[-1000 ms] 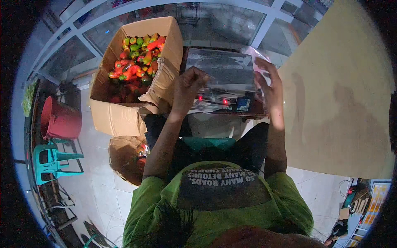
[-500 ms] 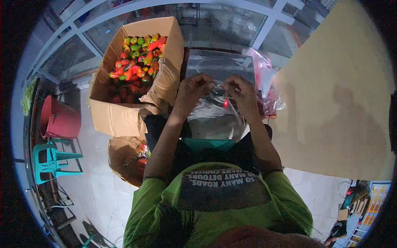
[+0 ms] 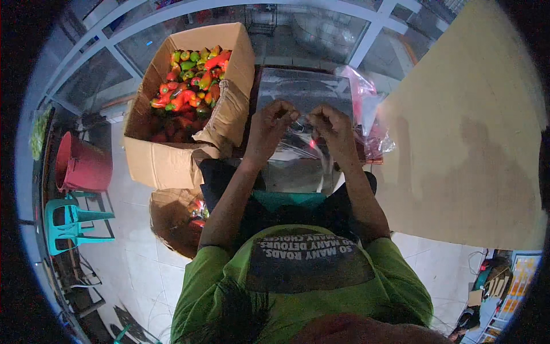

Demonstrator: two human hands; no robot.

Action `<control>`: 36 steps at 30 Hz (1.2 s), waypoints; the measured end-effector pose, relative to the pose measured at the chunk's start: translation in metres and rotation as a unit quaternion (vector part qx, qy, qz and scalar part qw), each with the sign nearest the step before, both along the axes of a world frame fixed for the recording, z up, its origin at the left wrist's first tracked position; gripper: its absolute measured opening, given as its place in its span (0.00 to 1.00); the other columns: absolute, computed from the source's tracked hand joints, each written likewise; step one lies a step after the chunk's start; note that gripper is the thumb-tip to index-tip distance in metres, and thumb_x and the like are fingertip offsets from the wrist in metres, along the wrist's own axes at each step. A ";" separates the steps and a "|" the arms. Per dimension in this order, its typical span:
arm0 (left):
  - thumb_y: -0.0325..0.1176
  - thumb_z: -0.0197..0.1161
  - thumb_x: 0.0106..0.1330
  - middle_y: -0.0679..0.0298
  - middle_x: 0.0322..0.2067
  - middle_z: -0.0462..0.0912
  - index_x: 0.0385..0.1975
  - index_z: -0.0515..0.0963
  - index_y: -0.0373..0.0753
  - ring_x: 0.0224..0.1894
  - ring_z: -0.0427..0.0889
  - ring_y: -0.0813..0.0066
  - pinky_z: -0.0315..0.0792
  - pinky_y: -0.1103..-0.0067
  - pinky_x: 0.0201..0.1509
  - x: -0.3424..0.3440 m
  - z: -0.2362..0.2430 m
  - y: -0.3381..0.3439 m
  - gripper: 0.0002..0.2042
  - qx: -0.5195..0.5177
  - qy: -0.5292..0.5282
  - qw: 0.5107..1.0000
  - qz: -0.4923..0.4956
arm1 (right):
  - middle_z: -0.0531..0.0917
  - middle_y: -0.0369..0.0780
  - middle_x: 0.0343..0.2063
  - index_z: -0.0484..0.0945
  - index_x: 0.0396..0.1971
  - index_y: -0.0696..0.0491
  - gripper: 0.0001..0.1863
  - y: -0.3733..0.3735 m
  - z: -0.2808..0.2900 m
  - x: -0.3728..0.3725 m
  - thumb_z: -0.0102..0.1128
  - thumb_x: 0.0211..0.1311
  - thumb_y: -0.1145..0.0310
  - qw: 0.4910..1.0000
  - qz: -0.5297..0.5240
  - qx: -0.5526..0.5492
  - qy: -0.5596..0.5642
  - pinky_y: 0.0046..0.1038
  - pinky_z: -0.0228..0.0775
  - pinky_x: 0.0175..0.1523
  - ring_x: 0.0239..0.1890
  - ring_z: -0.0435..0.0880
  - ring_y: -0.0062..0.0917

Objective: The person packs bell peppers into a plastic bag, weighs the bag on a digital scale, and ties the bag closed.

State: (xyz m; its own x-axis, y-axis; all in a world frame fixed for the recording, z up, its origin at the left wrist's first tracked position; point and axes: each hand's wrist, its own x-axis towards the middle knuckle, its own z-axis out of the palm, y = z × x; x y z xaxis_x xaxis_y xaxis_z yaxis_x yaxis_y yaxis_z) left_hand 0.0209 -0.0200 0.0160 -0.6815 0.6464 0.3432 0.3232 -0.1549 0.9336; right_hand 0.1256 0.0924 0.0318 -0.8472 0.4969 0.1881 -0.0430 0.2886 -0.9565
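My left hand [image 3: 270, 127] and my right hand [image 3: 333, 127] are side by side above a small table, fingers pinched and a narrow gap between them. Both pinch the upper edge of a thin clear plastic bag [image 3: 298, 143], which hangs below my fingers toward my lap and catches white and red glints. Its outline is hard to make out. Under and beyond my hands lies a flat stack of clear plastic sheets or bags [image 3: 303, 86] on the table.
A big cardboard box [image 3: 163, 163] of red and green peppers [image 3: 186, 100] stands to the left. Nearer is a smaller carton [image 3: 166, 221] with some peppers. A pink plastic wrapper [image 3: 366, 92] lies right of the stack, beside a large tan board [image 3: 458, 172]. Far left are a red bin [image 3: 86, 163] and green stool [image 3: 74, 221].
The hanging plastic has shifted and its broad white reflections have shrunk to thin streaks. My hands have barely moved, still pinching.
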 end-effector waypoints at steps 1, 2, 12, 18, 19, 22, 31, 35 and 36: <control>0.33 0.53 0.56 0.69 0.13 0.64 0.17 0.66 0.34 0.19 0.59 0.86 0.57 0.85 0.22 0.000 0.000 0.000 0.11 0.006 -0.007 1.000 -0.001 | 0.72 0.35 0.15 0.71 0.24 0.58 0.08 0.001 -0.003 0.000 0.53 0.51 0.67 1.000 0.003 0.013 0.010 0.18 0.60 0.21 0.15 0.68 0.14; 0.33 0.53 0.56 0.69 0.13 0.64 0.17 0.66 0.34 0.19 0.59 0.86 0.57 0.85 0.22 -0.001 0.000 0.000 0.11 0.006 -0.006 1.000 -0.001 | 0.72 0.35 0.15 0.71 0.24 0.58 0.08 0.001 -0.004 0.000 0.52 0.51 0.68 0.999 0.007 0.027 0.020 0.18 0.60 0.21 0.15 0.68 0.13; 0.31 0.54 0.55 0.73 0.16 0.66 0.20 0.67 0.35 0.20 0.61 0.88 0.57 0.88 0.23 0.005 0.008 -0.001 0.07 0.034 -0.073 0.997 0.003 | 0.68 0.32 0.15 0.68 0.21 0.58 0.08 -0.006 0.007 -0.002 0.51 0.52 0.69 0.994 0.002 0.112 0.020 0.16 0.57 0.22 0.18 0.64 0.11; 0.31 0.55 0.54 0.73 0.18 0.67 0.20 0.68 0.35 0.21 0.62 0.89 0.58 0.89 0.24 0.004 0.014 -0.004 0.07 0.031 -0.087 0.996 -0.007 | 0.66 0.31 0.14 0.67 0.19 0.56 0.08 0.001 -0.010 -0.005 0.51 0.52 0.70 0.992 -0.022 0.094 0.083 0.16 0.55 0.21 0.16 0.62 0.12; 0.30 0.55 0.54 0.73 0.18 0.67 0.20 0.68 0.36 0.21 0.62 0.89 0.58 0.89 0.25 0.004 0.016 -0.005 0.07 -0.008 -0.069 0.998 0.009 | 0.66 0.31 0.14 0.67 0.20 0.56 0.07 0.001 -0.007 -0.004 0.51 0.52 0.70 0.989 -0.035 0.121 0.078 0.16 0.55 0.21 0.15 0.62 0.12; 0.29 0.55 0.54 0.74 0.19 0.68 0.20 0.68 0.36 0.23 0.63 0.89 0.58 0.90 0.26 0.002 0.015 -0.007 0.05 -0.012 -0.032 0.999 -0.016 | 0.68 0.33 0.13 0.69 0.22 0.57 0.06 -0.004 0.004 0.000 0.50 0.53 0.70 0.988 -0.075 0.127 0.041 0.18 0.57 0.22 0.16 0.64 0.14; 0.28 0.55 0.54 0.73 0.20 0.69 0.22 0.70 0.36 0.25 0.64 0.89 0.60 0.89 0.28 -0.002 0.014 -0.008 0.04 -0.020 -0.089 0.993 -0.076 | 0.71 0.32 0.18 0.72 0.28 0.56 0.07 0.004 0.010 0.003 0.52 0.51 0.69 0.999 -0.003 -0.009 0.047 0.16 0.60 0.27 0.21 0.67 0.14; 0.29 0.56 0.53 0.71 0.21 0.71 0.22 0.70 0.35 0.26 0.66 0.87 0.62 0.88 0.30 -0.003 0.007 -0.003 0.05 -0.049 0.021 0.998 -0.043 | 0.73 0.34 0.22 0.72 0.26 0.57 0.07 0.003 0.011 -0.002 0.54 0.49 0.69 0.999 0.018 -0.007 0.034 0.18 0.63 0.34 0.27 0.70 0.16; 0.29 0.57 0.53 0.70 0.21 0.71 0.22 0.70 0.35 0.25 0.67 0.86 0.62 0.87 0.30 -0.001 0.009 -0.002 0.05 -0.039 0.040 0.998 -0.038 | 0.73 0.34 0.22 0.72 0.26 0.57 0.07 0.005 0.009 -0.003 0.54 0.49 0.69 0.999 0.018 -0.007 0.034 0.18 0.63 0.34 0.27 0.70 0.16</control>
State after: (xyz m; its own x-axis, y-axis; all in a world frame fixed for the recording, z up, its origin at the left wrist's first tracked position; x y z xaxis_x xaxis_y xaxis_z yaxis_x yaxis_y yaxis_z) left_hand 0.0196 -0.0224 0.0253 -0.6029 0.7212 0.3412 0.3866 -0.1099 0.9157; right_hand 0.1226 0.0977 0.0409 -0.8496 0.4698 0.2397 -0.1182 0.2733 -0.9546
